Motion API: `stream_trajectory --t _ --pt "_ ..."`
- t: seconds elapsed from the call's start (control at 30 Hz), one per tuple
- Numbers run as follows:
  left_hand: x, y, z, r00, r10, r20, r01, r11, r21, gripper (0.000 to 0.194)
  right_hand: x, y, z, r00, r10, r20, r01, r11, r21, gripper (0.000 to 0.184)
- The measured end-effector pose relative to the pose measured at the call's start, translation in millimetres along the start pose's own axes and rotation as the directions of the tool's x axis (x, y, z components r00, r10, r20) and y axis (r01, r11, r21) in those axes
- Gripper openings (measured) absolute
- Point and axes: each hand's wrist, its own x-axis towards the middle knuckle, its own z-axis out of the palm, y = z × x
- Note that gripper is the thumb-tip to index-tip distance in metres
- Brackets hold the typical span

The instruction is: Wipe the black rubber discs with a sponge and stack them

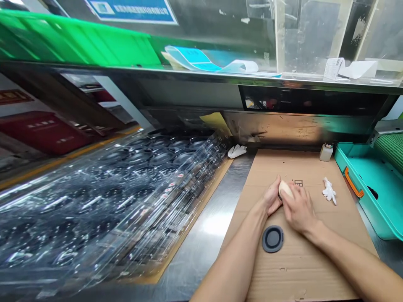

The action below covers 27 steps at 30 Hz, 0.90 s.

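Over the cardboard sheet, my two hands meet. My right hand is closed on a small cream-coloured pad, rounded like a sponge or block. My left hand is curled against the pad's other side. A thin dark edge shows between the two hands, but most of it is hidden by the fingers. Just below them a dark grey ring-shaped part with a recessed centre and a small side tab lies flat on the cardboard.
Clear plastic trays of dark round parts are stacked at left. A crumpled white wipe and a small bottle are on the cardboard. A teal bin with an orange handle stands at right. A metal shelf spans the back.
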Motion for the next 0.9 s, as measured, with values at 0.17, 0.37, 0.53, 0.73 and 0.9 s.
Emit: stream_trajectory --t 0.17,0.37,0.53,0.73,0.9 --pt "1 3 2.2 0.998 -0.055 0.028 0.055 0.998 0.015 0.044 6 26 5 0.974 0.186 -0.127 -0.173 0.979 0.106 0.037" --pt "-2 15 -2.1 0.999 0.047 0.013 -0.045 0.99 -0.131 0.028 8 60 -2 0.899 0.352 -0.262 -0.227 0.884 0.408 0.052" --pt "0 3 5.3 0.992 0.121 0.035 -0.116 0.985 -0.125 0.035 1 32 -15 0.982 0.178 -0.055 -0.137 0.889 0.436 0.06" --pt "2 -12 11.0 0.995 0.092 0.045 -0.089 0.993 -0.073 0.042 3 1 -19 0.952 0.237 0.192 -0.266 0.953 0.146 0.042" --pt "2 -11 9.9 0.996 0.081 -0.035 -0.082 0.996 -0.025 0.043 16 7 -10 0.917 0.375 0.137 -0.393 0.908 0.142 0.041"
